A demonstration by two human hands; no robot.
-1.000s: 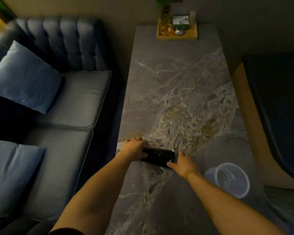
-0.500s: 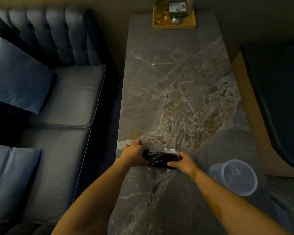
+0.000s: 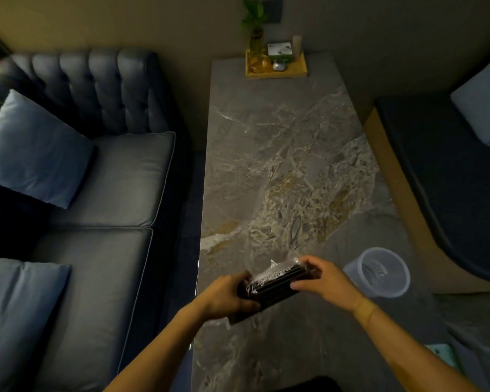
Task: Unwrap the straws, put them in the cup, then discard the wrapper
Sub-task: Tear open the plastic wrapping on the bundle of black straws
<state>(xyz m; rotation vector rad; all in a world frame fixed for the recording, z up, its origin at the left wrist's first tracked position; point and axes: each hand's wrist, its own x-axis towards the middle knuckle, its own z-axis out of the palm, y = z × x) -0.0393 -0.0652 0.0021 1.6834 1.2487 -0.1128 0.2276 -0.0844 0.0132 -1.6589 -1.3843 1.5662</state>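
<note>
A pack of black straws (image 3: pixel 277 280) in shiny clear wrapper is held above the marble table (image 3: pixel 280 165), tilted with its right end higher. My left hand (image 3: pixel 227 295) grips its lower left end. My right hand (image 3: pixel 323 278) holds the upper right end, fingers curled over the wrapper. A clear plastic cup (image 3: pixel 378 271) stands upright on the table just right of my right hand.
A wooden tray (image 3: pixel 276 69) with a small plant, a box and bottles sits at the table's far end. A dark blue sofa (image 3: pixel 102 193) with light cushions runs along the left. A dark bench (image 3: pixel 450 179) is on the right. A pale green object (image 3: pixel 443 353) lies near the bottom right.
Both hands have lifted the straw pack off the table and brought it nearer to me, tilting it. The head camera has tipped up.
</note>
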